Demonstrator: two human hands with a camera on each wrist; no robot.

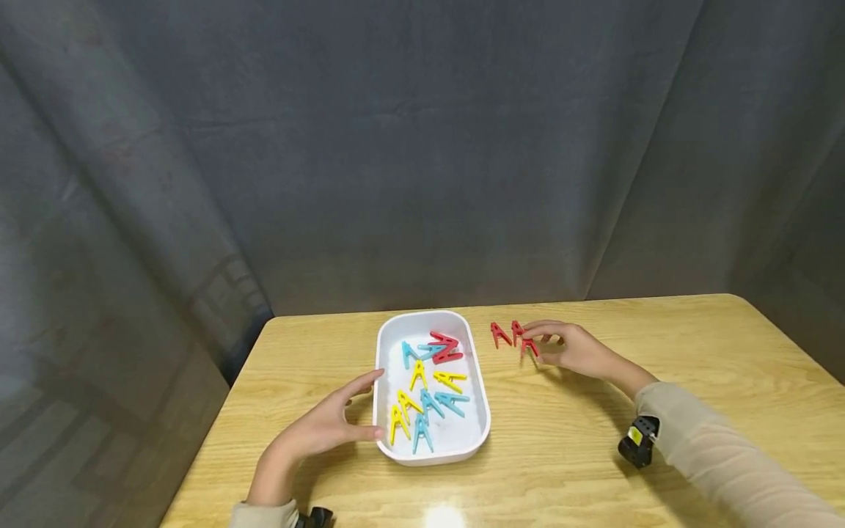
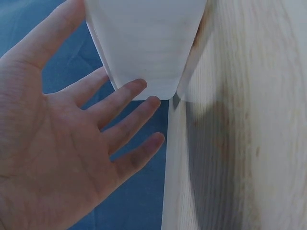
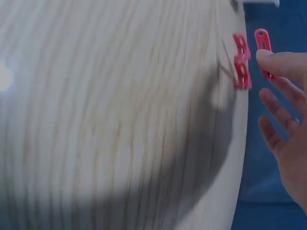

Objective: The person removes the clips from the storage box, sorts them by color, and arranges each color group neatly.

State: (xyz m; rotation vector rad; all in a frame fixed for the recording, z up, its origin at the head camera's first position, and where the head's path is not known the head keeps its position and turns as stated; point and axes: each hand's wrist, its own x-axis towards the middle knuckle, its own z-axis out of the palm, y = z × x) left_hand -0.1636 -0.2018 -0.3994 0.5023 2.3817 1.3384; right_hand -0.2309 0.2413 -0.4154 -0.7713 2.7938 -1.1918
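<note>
**Lot of fourteen in three colours: one held, two loose, eleven contained**

Held, one: red plastic A-shaped clip [image 3: 262, 40], pinched between thumb and finger of the right hand [image 1: 571, 353], to the right of the tray. Hazard: a shallow fingertip pinch on a slim part could let it twist or drop.

Loose, two: red plastic A-shaped clips [image 1: 500, 335] on the pale wood-grain table [image 1: 561, 455], beside the held one and near the far edge. Hazard: a knuckle or the held clip could knock them over or towards that edge.

Container, one: white rounded-rectangular tray [image 1: 455, 438]. The left hand, fingers spread and not gripping, touches its left side. Hazard: so light a touch might let a bumped tray slide.

Tray contents, eleven:
- light-blue plastic clips [image 1: 422, 434], five;
- yellow plastic clips [image 1: 399, 424], four;
- red plastic clips [image 1: 447, 356], apparently two, bunched with a blue one. Hazard: crossed legs could snag.

Hands, two: one pinching, one steadying.
</note>
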